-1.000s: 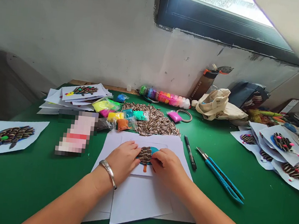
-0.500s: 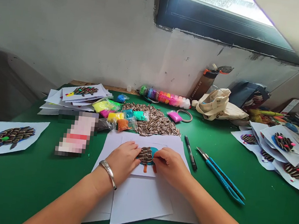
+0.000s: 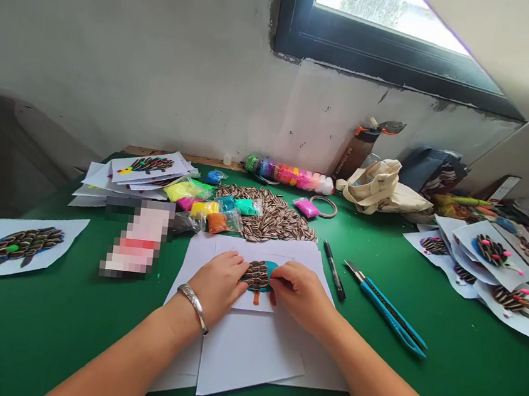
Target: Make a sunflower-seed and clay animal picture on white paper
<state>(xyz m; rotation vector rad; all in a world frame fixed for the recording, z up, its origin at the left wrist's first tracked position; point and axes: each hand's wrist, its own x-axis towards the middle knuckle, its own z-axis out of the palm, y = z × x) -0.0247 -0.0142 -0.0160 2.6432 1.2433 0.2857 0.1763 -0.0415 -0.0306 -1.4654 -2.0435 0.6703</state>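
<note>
A clay picture [image 3: 256,275] lies on white paper in front of me, with striped sunflower seeds set over a blue clay body and two orange clay legs below. My left hand [image 3: 218,281], a silver bangle at its wrist, rests with fingers stretched out on the paper at the picture's left side. On the right side, my right hand [image 3: 300,293] is closed in a pinch against the bare blue clay [image 3: 272,268]. Its fingertips hide whatever is between them. Several sheets of white paper [image 3: 247,360] lie under the picture.
Beyond the paper is a heap of sunflower seeds [image 3: 276,218] beside clay packets [image 3: 205,207]. A pen [image 3: 334,269] and a blue-handled craft knife [image 3: 356,270] with tweezers [image 3: 397,325] lie at right. Seed pictures [image 3: 18,248] flank both sides; a bottle [image 3: 358,151] stands behind.
The view has shifted slightly. Both hands stay at nearly the same place on the picture, and a little more of the right orange leg shows beside the right hand.
</note>
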